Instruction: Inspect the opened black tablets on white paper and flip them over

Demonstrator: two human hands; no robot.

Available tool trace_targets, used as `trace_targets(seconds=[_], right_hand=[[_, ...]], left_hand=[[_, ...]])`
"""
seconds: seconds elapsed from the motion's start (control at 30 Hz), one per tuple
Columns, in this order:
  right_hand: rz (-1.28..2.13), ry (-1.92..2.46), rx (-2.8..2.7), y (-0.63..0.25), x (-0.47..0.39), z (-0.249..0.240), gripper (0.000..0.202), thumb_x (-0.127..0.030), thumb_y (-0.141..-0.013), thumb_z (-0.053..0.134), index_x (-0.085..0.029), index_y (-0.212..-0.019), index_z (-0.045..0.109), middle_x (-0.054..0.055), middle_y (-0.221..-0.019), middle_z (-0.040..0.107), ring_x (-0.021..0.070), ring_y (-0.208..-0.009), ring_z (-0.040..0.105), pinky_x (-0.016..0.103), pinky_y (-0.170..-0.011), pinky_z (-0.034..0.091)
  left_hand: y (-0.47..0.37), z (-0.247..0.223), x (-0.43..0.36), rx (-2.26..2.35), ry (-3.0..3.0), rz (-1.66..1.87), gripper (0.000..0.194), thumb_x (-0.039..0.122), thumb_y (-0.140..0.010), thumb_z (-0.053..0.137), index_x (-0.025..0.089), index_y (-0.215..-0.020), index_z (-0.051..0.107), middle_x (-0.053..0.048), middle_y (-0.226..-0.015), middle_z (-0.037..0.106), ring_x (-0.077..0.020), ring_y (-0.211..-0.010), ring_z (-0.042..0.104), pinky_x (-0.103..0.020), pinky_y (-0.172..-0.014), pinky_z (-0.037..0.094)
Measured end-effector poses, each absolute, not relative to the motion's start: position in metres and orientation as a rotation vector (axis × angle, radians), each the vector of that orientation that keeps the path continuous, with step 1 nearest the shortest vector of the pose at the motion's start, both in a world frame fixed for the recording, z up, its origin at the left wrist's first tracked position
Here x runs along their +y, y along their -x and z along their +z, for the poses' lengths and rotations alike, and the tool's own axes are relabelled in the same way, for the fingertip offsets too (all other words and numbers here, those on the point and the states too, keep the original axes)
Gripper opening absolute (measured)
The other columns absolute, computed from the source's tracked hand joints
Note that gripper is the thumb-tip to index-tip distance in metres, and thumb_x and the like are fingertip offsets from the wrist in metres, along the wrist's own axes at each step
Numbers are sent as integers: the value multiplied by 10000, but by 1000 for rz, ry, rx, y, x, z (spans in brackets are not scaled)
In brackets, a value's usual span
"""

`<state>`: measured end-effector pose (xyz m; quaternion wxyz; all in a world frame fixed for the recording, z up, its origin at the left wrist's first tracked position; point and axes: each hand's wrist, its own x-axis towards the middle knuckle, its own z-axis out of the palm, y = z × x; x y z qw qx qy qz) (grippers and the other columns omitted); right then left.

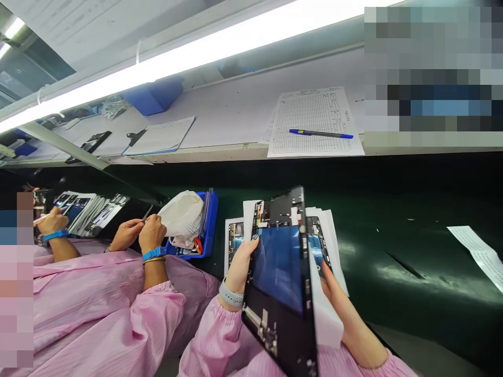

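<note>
My left hand [239, 268] grips the left edge of an opened tablet [277, 267], its thumb on the rim. The tablet stands tilted, with a blue-filmed battery area and exposed circuit parts facing me. To its right, my right hand [338, 296] is partly hidden by a folded white sheet [327, 314] that its fingers appear to hold. One stretched finger reaches the edge of another opened tablet [315, 226] lying behind. More white paper [333, 235] lies beneath that one. A further tablet part [236, 230] shows left of the held tablet.
Tweezers [406, 265] and a paper strip [477, 254] lie on the dark green bench [377, 209]. A blue bin [211, 225] holds a white bag. On my left, a co-worker's hands [151, 233] work beside stacked tablet parts [88, 212]. A pen [320, 134] rests on a form [314, 112] on the shelf.
</note>
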<state>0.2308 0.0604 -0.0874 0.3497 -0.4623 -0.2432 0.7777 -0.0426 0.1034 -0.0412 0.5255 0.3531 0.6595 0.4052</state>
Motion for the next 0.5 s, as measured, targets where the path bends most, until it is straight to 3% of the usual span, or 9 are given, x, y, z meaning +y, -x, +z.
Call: trace_targets(seconds=[0.13,0.2,0.27,0.43,0.5], right_hand=[[2049,1029,-394,-231,53,-83,652,-757,-939,391,-260,-1126,769,90,-1162,774,341,-1169,679,513,-995,540],[1926,1062,-396,-238,59,-80,469,-631,-938,560,-305,-1231,725,42,-1298,721,323,-1236,638,491,-1039,519],[1849,1090,-450,-246,63,-79,432,-469,-909,695,-344,-1322,670,11,-1388,665,306,-1270,614,454,-1060,512],[1808,1091,-584,-257,59,-76,505,-417,-909,726,-392,-1398,601,5,-1409,650,286,-1253,628,408,-1023,546],[1796,1074,-637,-259,57,-76,489,-428,-937,693,-417,-1413,579,-8,-1446,619,283,-1295,595,415,-1045,533]], left_hand=[[-20,-54,90,1284,-584,1112,461,523,-738,801,203,-1060,717,-66,-1161,729,-294,-1228,606,-357,-1022,477],[-17,-51,87,1252,-548,1083,502,481,-700,844,207,-1098,707,-70,-1167,725,-295,-1235,599,-355,-1017,473],[-8,-48,84,1257,-529,1031,520,460,-685,846,216,-1119,696,-74,-1150,726,-299,-1197,620,-362,-970,494],[0,-54,73,1344,-576,875,406,575,-825,586,227,-976,731,-121,-997,744,-316,-945,709,-407,-739,558],[7,-55,74,1611,-732,825,427,555,-920,490,203,-978,724,-119,-912,731,-286,-864,706,-408,-713,564]])
